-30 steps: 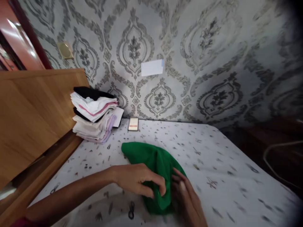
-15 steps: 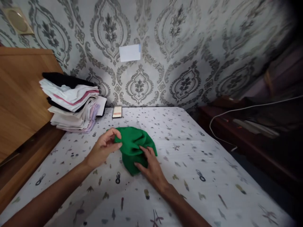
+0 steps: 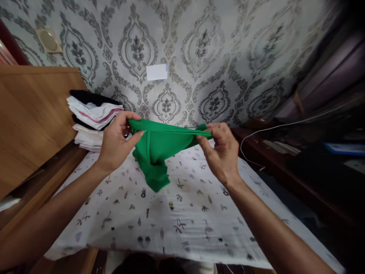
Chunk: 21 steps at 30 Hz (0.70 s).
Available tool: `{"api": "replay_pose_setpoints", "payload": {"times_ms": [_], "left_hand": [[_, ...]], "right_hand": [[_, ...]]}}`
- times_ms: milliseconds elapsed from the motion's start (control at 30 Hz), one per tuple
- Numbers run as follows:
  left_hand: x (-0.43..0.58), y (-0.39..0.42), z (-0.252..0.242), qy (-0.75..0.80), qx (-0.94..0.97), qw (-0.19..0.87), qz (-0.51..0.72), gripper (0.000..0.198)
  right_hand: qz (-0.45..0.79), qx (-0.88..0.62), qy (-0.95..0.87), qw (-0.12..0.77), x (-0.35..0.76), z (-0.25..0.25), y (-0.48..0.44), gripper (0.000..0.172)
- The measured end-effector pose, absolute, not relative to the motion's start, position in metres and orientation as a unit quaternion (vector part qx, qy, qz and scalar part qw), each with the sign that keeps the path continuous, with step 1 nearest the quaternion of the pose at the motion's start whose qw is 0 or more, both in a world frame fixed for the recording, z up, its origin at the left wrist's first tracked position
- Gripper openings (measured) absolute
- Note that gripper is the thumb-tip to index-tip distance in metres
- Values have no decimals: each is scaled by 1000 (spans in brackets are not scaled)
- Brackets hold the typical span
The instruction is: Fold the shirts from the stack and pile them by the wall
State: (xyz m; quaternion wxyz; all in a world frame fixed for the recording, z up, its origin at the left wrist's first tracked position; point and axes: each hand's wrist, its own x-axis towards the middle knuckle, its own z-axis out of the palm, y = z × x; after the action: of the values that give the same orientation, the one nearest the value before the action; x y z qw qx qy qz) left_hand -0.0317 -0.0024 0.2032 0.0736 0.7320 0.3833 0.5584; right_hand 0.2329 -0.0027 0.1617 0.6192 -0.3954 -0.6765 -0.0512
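Note:
A green cloth garment (image 3: 171,144) with stitched seams is stretched between my two hands, above the patterned white sheet (image 3: 159,224). Its exact kind I cannot make out. My left hand (image 3: 118,139) pinches its left upper corner between thumb and fingers. At the other end, my right hand (image 3: 221,150) grips the right part of the same edge, which runs nearly straight between the hands. The lower part of the cloth hangs in folds toward the sheet.
Folded clothes (image 3: 94,118) form a stack at the left, beside a wooden panel (image 3: 40,121). Patterned wallpaper (image 3: 165,42) with a white card (image 3: 156,72) rises behind. A white cable (image 3: 273,130) crosses dark furniture (image 3: 256,163) on the right.
The green cloth has come up off the sheet and is now pulled taut along one edge. My right hand moved up and right; my left hand rose too. The view has shifted.

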Motion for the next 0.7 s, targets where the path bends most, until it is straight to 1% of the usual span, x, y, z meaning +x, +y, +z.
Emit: {"api": "replay_pose_setpoints", "payload": {"times_ms": [100, 167, 233, 267, 300, 400, 467, 567, 700], "left_hand": [[-35, -7, 221, 386, 728, -16, 567, 18], [-39, -11, 237, 380, 720, -72, 577, 15], [-42, -17, 255, 368, 710, -91, 594, 15], [-43, -21, 264, 364, 705, -70, 604, 16], [-42, -25, 274, 364, 701, -26, 613, 16], [-35, -42, 299, 359, 685, 152, 615, 16], [-30, -51, 313, 357, 673, 229, 606, 11], [-29, -53, 323, 363, 653, 280, 603, 7], [-40, -23, 307, 382, 632, 351, 576, 17]], "right_hand": [[-108, -381, -683, 614, 238, 195, -17, 18], [-142, -379, -688, 602, 240, 215, -28, 19], [-181, -374, -692, 591, 240, 236, -41, 19], [-202, -369, -694, 584, 240, 246, -47, 19], [-223, -366, -696, 576, 239, 256, -54, 20], [-272, -361, -697, 556, 238, 282, -71, 23], [-301, -360, -697, 543, 240, 296, -78, 24], [-323, -362, -700, 525, 244, 308, -77, 20], [-254, -376, -713, 535, 243, 295, -37, 6]]}}
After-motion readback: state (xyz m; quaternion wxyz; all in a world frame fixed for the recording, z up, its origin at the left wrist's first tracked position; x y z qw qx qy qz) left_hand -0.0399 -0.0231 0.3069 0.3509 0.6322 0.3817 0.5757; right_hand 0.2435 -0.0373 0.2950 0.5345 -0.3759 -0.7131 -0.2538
